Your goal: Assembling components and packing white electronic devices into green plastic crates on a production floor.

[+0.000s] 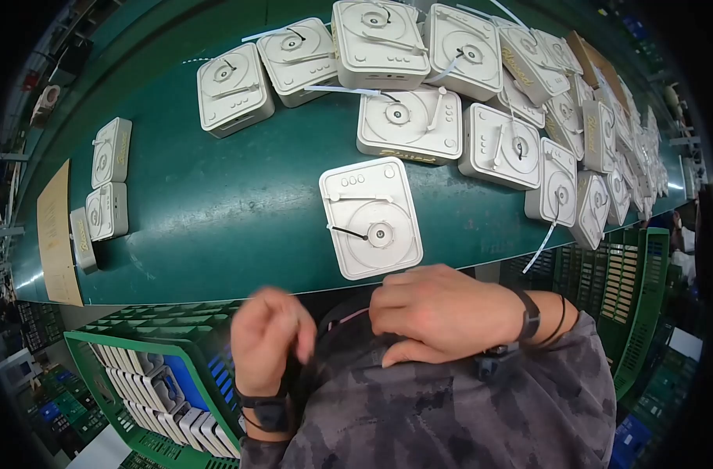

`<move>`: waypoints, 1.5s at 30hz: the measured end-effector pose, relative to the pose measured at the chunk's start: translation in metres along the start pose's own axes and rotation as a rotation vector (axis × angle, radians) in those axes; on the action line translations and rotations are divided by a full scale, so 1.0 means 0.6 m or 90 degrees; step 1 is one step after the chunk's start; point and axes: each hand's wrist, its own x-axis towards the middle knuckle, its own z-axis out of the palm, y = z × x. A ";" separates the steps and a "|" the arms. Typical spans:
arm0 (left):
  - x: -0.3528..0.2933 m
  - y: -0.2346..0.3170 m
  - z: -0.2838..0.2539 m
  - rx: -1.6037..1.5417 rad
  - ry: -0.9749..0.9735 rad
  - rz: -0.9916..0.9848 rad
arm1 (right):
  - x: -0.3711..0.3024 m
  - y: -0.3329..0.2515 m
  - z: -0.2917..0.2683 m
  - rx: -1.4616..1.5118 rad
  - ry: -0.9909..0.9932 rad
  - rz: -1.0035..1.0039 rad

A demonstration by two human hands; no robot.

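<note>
A white box shaped like a small record player (374,254) lies face up at the table's near edge, its platter end toward me. A short black cable or tie runs from its centre spindle past the rim. Just below it, my right hand (442,313) hovers over my lap, fingers bent down and the thumb apart, with nothing visible between them. My left hand (269,336) is raised over the near edge of the green crate; its fingers are curled and smeared by motion. Neither hand touches the record-player box.
Several similar boxes (407,148) crowd the green table's (239,195) back and right, some with white strips. A few stand at left (108,211) beside a cardboard sheet (58,234). Green crates (149,334) flank me; the left one holds white parts.
</note>
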 end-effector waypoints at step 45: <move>0.095 -0.034 0.051 0.707 0.059 0.320 | 0.068 0.068 0.010 -0.172 0.331 0.009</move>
